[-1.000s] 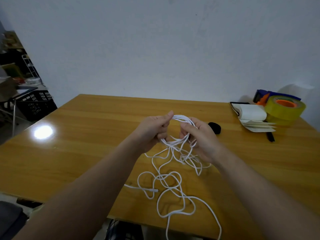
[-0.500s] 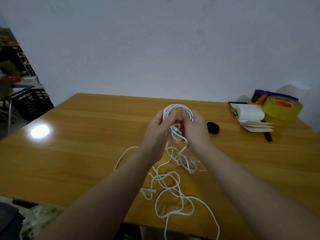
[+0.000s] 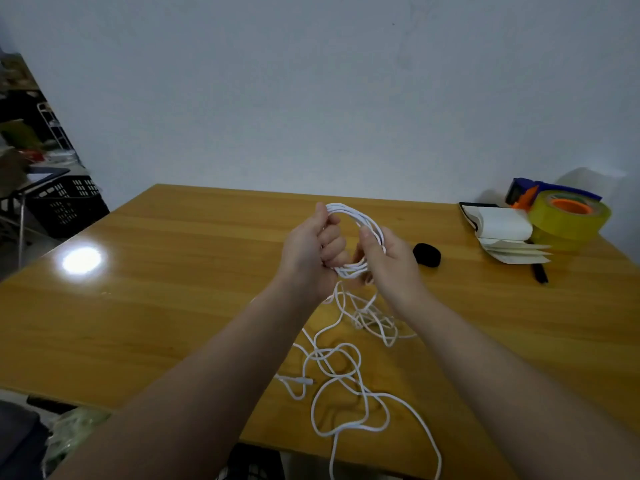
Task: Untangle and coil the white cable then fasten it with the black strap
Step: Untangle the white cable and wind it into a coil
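Observation:
Above the middle of the wooden table (image 3: 173, 289) my left hand (image 3: 308, 251) grips one side of a small coil of the white cable (image 3: 356, 216), fingers curled round its loops. My right hand (image 3: 391, 258) pinches the coil's other side. Below the hands the loose part of the cable (image 3: 346, 375) hangs down and lies tangled on the table, and one strand runs over the front edge. A plug end (image 3: 304, 380) lies near the front. The black strap (image 3: 426, 254), rolled up, sits on the table just right of my right hand.
At the back right lie an open notebook (image 3: 502, 226), a yellow tape roll (image 3: 571, 216) on a blue and orange dispenser and a black pen (image 3: 540, 273). Left of the table stands a black crate (image 3: 65, 202) on the floor.
The coil has grown and opened into a wider ring between my hands. My hands have drawn slightly apart, and more loose cable has been pulled up from the table.

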The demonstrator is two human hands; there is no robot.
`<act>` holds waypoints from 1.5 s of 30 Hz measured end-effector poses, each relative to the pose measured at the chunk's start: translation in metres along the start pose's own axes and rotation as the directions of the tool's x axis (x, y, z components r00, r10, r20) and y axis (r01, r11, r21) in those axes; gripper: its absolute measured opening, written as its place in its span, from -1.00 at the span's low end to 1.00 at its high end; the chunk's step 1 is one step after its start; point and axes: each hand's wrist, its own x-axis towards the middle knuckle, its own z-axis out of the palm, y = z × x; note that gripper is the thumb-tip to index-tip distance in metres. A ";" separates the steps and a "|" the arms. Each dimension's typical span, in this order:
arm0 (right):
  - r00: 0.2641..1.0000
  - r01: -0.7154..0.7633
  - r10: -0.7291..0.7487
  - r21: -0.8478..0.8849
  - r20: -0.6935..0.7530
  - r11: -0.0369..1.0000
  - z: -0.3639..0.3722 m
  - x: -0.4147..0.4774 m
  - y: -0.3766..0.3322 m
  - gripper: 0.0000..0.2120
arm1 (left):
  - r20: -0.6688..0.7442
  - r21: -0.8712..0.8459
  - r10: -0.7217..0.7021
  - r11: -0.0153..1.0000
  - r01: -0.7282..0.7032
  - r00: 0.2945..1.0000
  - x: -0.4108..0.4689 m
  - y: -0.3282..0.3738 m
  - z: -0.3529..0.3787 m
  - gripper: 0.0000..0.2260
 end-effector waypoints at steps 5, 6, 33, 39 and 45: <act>0.976 -0.027 0.011 0.072 0.219 0.997 -0.012 0.005 0.004 -0.66 | 0.104 0.083 -0.133 0.989 0.125 0.986 -0.004 0.009 -0.002 -0.59; 0.967 -0.041 0.017 0.088 0.256 0.995 -0.014 0.008 0.004 -0.68 | 0.102 0.061 -0.149 0.988 0.143 0.984 -0.005 0.009 -0.001 -0.56; 0.857 0.400 0.142 -0.813 0.495 0.423 -0.024 -0.001 0.034 -0.83 | -0.110 0.062 0.120 0.992 -0.114 0.987 0.014 0.042 -0.021 -0.52; 0.911 0.231 0.132 -0.749 0.390 0.621 -0.015 -0.007 0.028 -0.68 | -0.170 0.148 0.121 0.984 -0.096 0.978 0.019 0.030 -0.024 -0.60; 0.988 0.134 -0.047 -0.657 0.149 0.742 -0.010 -0.002 0.014 -0.65 | -0.165 0.158 0.120 0.983 -0.094 0.979 0.020 0.025 -0.024 -0.61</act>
